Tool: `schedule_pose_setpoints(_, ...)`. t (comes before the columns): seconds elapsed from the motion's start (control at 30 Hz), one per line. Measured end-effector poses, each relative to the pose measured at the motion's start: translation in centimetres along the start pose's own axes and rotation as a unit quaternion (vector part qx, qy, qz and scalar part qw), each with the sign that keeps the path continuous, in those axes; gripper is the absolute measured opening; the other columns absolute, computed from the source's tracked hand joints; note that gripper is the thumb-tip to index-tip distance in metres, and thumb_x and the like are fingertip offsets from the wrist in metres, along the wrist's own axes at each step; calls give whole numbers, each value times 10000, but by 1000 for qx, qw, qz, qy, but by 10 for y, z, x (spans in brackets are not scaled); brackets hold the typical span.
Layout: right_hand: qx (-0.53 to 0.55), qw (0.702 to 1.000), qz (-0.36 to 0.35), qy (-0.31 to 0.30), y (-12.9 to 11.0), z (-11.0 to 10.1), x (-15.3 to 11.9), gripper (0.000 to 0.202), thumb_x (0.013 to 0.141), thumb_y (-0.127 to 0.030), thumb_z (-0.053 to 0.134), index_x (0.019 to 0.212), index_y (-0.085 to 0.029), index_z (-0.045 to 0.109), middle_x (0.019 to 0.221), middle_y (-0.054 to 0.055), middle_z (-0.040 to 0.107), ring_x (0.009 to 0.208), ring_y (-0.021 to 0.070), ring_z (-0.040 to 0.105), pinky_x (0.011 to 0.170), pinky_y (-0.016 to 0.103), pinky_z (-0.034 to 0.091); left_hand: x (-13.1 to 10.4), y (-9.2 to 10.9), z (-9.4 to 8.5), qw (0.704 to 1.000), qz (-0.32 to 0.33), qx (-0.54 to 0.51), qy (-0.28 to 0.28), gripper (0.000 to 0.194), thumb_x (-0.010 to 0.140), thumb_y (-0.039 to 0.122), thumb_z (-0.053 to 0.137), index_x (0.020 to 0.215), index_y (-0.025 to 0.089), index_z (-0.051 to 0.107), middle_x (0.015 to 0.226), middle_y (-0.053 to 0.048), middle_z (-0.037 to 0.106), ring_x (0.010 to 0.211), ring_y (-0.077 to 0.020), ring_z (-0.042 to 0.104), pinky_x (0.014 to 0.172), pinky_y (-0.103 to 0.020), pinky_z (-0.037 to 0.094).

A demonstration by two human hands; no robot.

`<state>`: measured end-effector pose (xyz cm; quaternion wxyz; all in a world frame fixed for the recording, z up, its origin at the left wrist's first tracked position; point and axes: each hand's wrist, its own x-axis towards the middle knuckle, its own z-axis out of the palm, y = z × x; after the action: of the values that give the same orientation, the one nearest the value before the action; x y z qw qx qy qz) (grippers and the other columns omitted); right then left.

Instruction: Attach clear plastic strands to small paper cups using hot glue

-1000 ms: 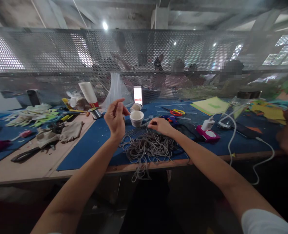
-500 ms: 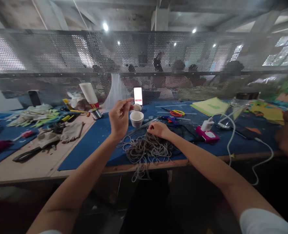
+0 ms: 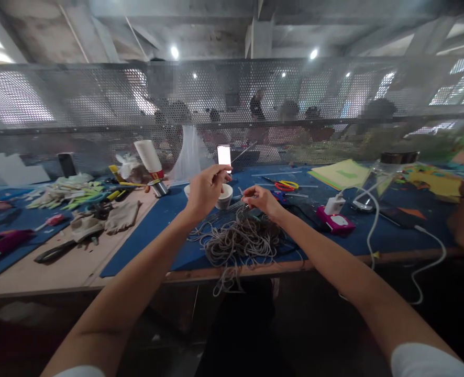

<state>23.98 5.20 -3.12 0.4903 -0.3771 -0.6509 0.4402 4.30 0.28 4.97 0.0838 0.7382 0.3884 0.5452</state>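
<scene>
My left hand [image 3: 207,191] is raised over the blue mat, thumb and fingers pinched together. A thin pale stick [image 3: 244,151] slants up to the right from its fingertips. My right hand [image 3: 261,201] is closed on an end of grey cord, just above a loose tangled heap of grey cord [image 3: 240,243]. Some loops of the heap hang over the table's front edge. Beside my left fingers stands a white cup [image 3: 224,197], partly covered by the hand. Another white rim [image 3: 187,190] shows on the hand's other side, mostly hidden.
A lit phone [image 3: 224,155] stands upright behind the cup. Yellow-handled scissors [image 3: 287,185] and a blue glue gun [image 3: 279,196] lie to the right, near a magenta power block [image 3: 335,222] with cables. Stacked paper cups [image 3: 147,155], gloves [image 3: 122,217] and tools lie left.
My left hand has shifted right and slightly lower, now in front of the phone's edge and cup. My right hand has lifted off the heap, drawing up a bit of grey cord.
</scene>
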Motion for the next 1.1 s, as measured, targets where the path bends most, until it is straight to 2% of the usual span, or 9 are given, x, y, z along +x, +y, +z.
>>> schedule_pose_setpoints(0.17, 39, 999, 0, -12, -5, -4, -2, 323, 694, -340, 774, 958, -171, 699, 846, 13, 725, 613, 87, 575, 605, 228, 461, -5, -27, 9, 989, -59, 59, -119, 268, 916, 232, 529, 1039, 218, 767, 762, -30, 751, 497, -116, 562, 545, -245, 423)
schedule_pose_setpoints(0.27, 45, 999, -7, -16, -7, -6, -3, 309, 716, -366, 767, 948, -171, 713, 815, 0, 706, 616, 85, 581, 613, 226, 455, -10, -39, 18, 987, -81, 43, -134, 323, 927, 262, 503, 1136, 213, 745, 785, -36, 756, 511, -127, 569, 550, -250, 436)
schedule_pose_setpoints(0.37, 42, 999, -9, -10, -10, -6, -4, 311, 716, -389, 781, 925, -168, 716, 759, -15, 683, 605, 86, 578, 606, 223, 450, -13, -40, 24, 982, -95, 13, -165, 351, 928, 284, 508, 1185, 194, 729, 724, -35, 743, 520, -142, 563, 559, -255, 441)
schedule_pose_setpoints(0.47, 42, 999, -7, 4, -13, -4, -5, 305, 720, -410, 790, 883, -167, 704, 718, -18, 676, 580, 88, 576, 579, 219, 444, -15, -36, 27, 977, -90, 7, -195, 334, 919, 283, 524, 1143, 173, 745, 704, -39, 735, 520, -143, 543, 568, -261, 436)
schedule_pose_setpoints(0.57, 84, 996, 7, 0, -15, -3, -5, 307, 731, -424, 785, 881, -179, 679, 813, 13, 729, 557, 83, 593, 561, 221, 459, -16, -34, 28, 977, -84, 10, -195, 308, 919, 277, 526, 1081, 168, 765, 698, -47, 728, 556, -152, 559, 591, -267, 440)
schedule_pose_setpoints(0.67, 159, 987, 31, 15, -20, -6, -4, 339, 711, -419, 804, 924, -195, 663, 886, 23, 746, 600, 93, 637, 584, 222, 493, -16, -35, 26, 982, -79, 25, -171, 306, 928, 275, 516, 1075, 183, 768, 695, -47, 728, 597, -168, 591, 618, -278, 456)
schedule_pose_setpoints(0.8, 231, 970, 35, 69, -26, -15, -2, 378, 655, -418, 840, 911, -201, 665, 806, -20, 694, 651, 88, 632, 624, 212, 504, -17, -37, 24, 983, -71, 50, -161, 305, 943, 291, 509, 1090, 214, 764, 681, -37, 726, 647, -187, 633, 672, -295, 468)
schedule_pose_setpoints(0.93, 217, 971, -2, 96, -27, -19, 1, 360, 674, -470, 824, 855, -193, 681, 703, -49, 619, 612, 75, 555, 611, 207, 470, -19, -36, 24, 984, -59, 65, -153, 312, 954, 330, 510, 1114, 231, 760, 690, -34, 728, 650, -192, 642, 659, -288, 451)
schedule_pose_setpoints(1.1, 203, 973, -19, 112, -26, -18, 1, 352, 686, -489, 813, 860, -197, 722, 677, -54, 573, 599, 69, 503, 585, 201, 433, -23, -29, 23, 984, -43, 93, -149, 320, 964, 340, 497, 1110, 231, 760, 693, -29, 732, 680, -200, 658, 707, -293, 458)
